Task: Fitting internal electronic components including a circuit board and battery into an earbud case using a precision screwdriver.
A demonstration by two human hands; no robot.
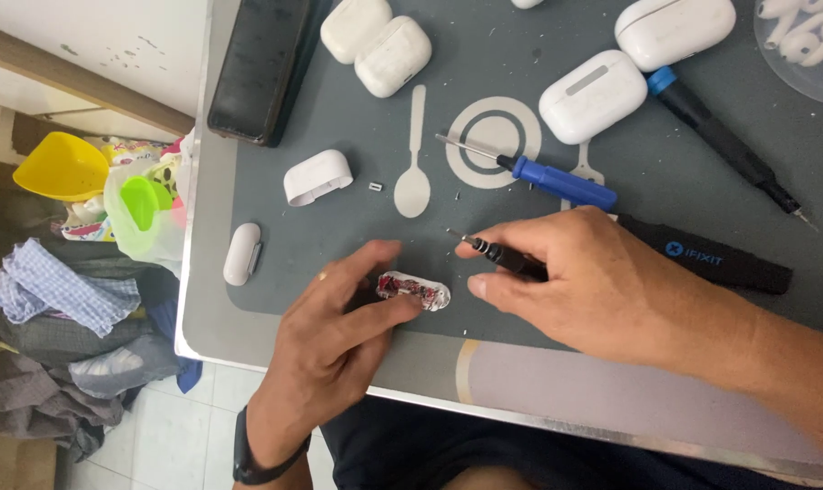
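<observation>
Two hands: both work at the near edge of the worktop (248, 327), on a grey mat (520, 91).
Left hand (334, 336): fingers curled, thumb and forefinger pinching the opened earbud case part (416, 289), which lies flat on the mat between the hands, its red and dark insides showing.
Right hand (579, 281): closed around a thin black screwdriver (502, 254), tip pointing left, just above and to the right of the part; tip and part look apart.
Slip risk: I judge the tip could skid off and scratch the exposed insides, or jab the left fingertips, since they sit so near it.
Loss risk: a tiny pale piece (375, 186) lies loose beyond the left hand; a sleeve or wrist could sweep it off the edge to the floor.
Roll risk: the blue-handled screwdriver (561, 181), just beyond the right hand, could be nudged by the knuckles.
Shells: a white cap (317, 176) and a white oval piece (241, 254) lie left of the left hand.
Cases: four white earbud cases (593, 95) sit far beyond both hands.
Marks: pale spoon, ring and fork shapes are printed on the mat; the long black tool (720, 259) under the right wrist bears a blue-and-white label.
Bag: clear, with green and yellow plastic things, off the worktop to the left.
</observation>
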